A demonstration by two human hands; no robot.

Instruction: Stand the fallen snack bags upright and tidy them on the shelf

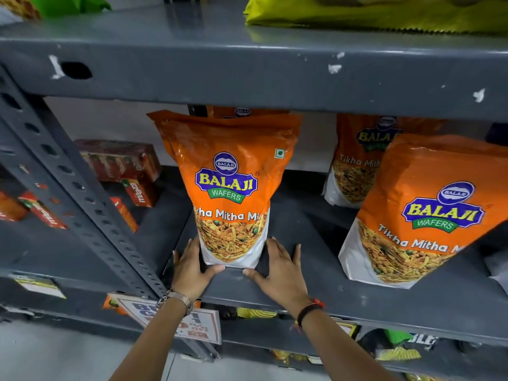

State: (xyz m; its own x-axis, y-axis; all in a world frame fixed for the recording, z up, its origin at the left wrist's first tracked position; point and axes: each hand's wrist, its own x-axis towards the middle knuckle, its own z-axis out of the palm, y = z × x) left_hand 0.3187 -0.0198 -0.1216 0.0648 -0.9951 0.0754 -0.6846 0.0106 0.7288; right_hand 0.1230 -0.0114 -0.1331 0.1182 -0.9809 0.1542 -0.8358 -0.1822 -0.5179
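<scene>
An orange Balaji Tikha Mitha Mix bag (229, 185) stands upright near the front of the grey metal shelf (275, 287). My left hand (189, 266) is against the bag's lower left corner, thumb under its base. My right hand (280, 266) lies flat on the shelf at the bag's lower right, thumb touching the base, fingers spread. A second orange bag (423, 213) stands to the right, leaning a little. A third one (354, 163) stands behind it. Another bag's top (243, 111) peeks out behind the middle bag.
Red juice cartons (121, 163) fill the neighbouring bay on the left, past a perforated grey upright (82, 193). The upper shelf (247, 72) hangs low over the bags, with yellow-green (371, 15) and green packs on it. A price sign (176, 320) hangs below.
</scene>
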